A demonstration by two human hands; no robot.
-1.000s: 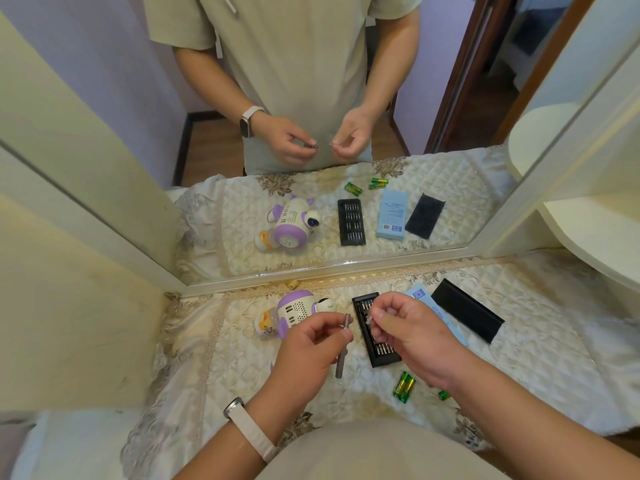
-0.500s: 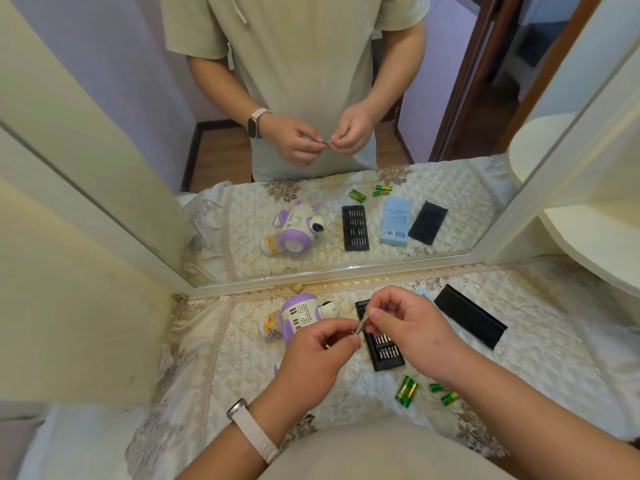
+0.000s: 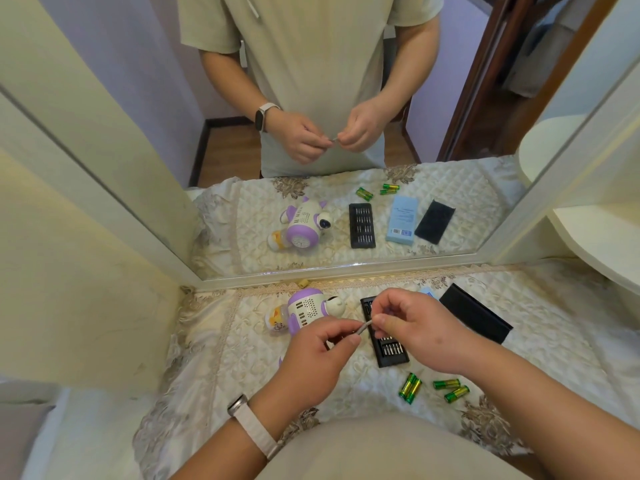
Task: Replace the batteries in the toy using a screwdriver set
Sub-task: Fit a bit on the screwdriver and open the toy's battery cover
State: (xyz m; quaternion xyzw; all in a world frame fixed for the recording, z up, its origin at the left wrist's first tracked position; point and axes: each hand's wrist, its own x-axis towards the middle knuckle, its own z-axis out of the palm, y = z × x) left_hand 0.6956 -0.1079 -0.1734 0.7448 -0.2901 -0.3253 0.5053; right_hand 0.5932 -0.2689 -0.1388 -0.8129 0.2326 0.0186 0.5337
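Screwdriver (image 3: 363,328) is held betw. both hands, above the quilted cloth (image 3: 242,358). Its near end is pinched by thumb & forefinger of left hand (image 3: 311,355), other fingers curled. The far end is pinched by curled fingertips of right hand (image 3: 415,334). Whether a bit is fitted can't be told. Toy (image 3: 308,311) lies on the cloth, just far-left of the hands. Bit tray (image 3: 389,351) is partly hidden under right hand. Black lid (image 3: 474,313) lies apart, to its right. 4 green batteries (image 3: 446,384) are laid near-right of tray. All is reflected in mirror (image 3: 485,188) at far edge.
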